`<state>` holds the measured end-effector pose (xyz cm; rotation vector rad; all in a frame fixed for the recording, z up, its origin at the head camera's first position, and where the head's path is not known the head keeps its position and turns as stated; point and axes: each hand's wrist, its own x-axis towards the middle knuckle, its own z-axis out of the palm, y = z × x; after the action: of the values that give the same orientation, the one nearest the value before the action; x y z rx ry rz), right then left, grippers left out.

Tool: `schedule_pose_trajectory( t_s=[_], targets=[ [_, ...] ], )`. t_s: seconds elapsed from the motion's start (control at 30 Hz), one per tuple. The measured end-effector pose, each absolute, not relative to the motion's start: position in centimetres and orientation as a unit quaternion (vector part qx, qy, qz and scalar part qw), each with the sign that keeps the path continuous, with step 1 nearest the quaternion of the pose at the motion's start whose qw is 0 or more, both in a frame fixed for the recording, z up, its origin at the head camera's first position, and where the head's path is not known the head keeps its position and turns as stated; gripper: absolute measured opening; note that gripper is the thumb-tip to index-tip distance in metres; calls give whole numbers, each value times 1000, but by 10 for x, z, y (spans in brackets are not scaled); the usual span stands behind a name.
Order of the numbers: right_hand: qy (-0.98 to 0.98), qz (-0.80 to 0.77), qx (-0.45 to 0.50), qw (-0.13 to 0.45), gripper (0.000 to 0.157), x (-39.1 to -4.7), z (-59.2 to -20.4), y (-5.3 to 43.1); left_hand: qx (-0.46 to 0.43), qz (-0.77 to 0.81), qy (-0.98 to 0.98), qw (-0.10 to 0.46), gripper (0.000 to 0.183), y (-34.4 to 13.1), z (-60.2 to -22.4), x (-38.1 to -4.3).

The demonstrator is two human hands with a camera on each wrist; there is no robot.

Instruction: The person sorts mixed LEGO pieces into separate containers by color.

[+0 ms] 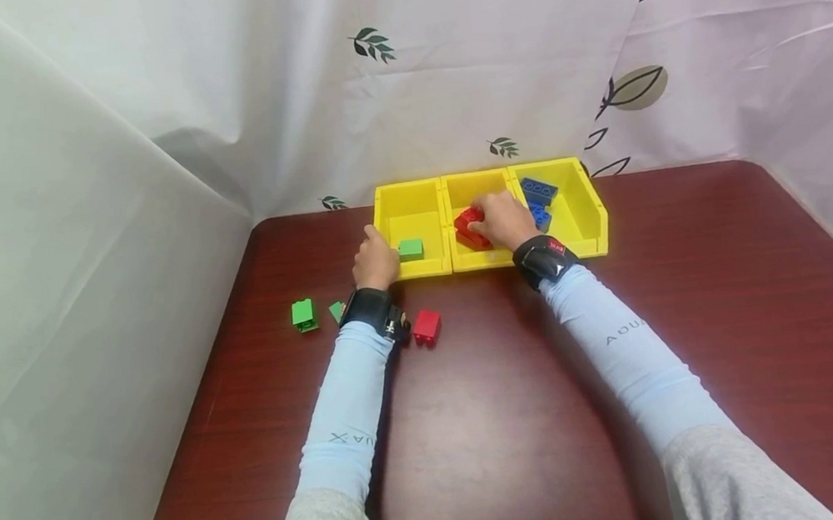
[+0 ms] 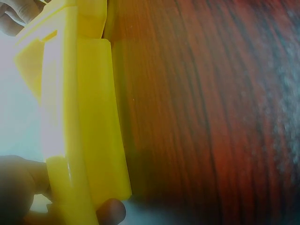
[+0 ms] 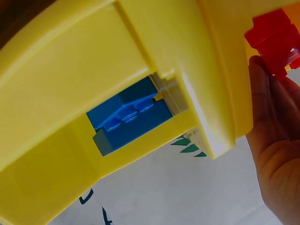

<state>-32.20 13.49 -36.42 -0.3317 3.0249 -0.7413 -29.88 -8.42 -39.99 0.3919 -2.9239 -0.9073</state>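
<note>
My left hand grips the left side wall of the left yellow bin. In the left wrist view, fingers lie on either side of the bin's edge. A green brick lies inside that bin beside the hand. My right hand reaches into the middle yellow bin and holds a red brick with its fingertips. Another red brick lies just under it. In the right wrist view the held brick is partly cut off by the frame edge.
The right yellow bin holds blue bricks. On the dark red table lie a red brick, a green brick and another green piece, partly hidden by the left wrist. A white curtain hangs behind the bins.
</note>
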Motion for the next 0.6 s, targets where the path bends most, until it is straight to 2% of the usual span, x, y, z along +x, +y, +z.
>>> schedule_pose_trajectory(
  t_s=[0.2, 0.3, 0.6],
  targets=[
    [966, -237, -101, 14, 56, -321, -367, 133, 127, -298, -946, 26, 44, -84, -400, -297],
    [961, -257, -105, -4, 56, -316, -368, 131, 126, -297, -946, 28, 44, -84, -400, -298],
    [937, -223, -222, -152, 39, -278, -357, 111, 128, -293, -947, 24, 42, -83, -398, -298]
  ],
)
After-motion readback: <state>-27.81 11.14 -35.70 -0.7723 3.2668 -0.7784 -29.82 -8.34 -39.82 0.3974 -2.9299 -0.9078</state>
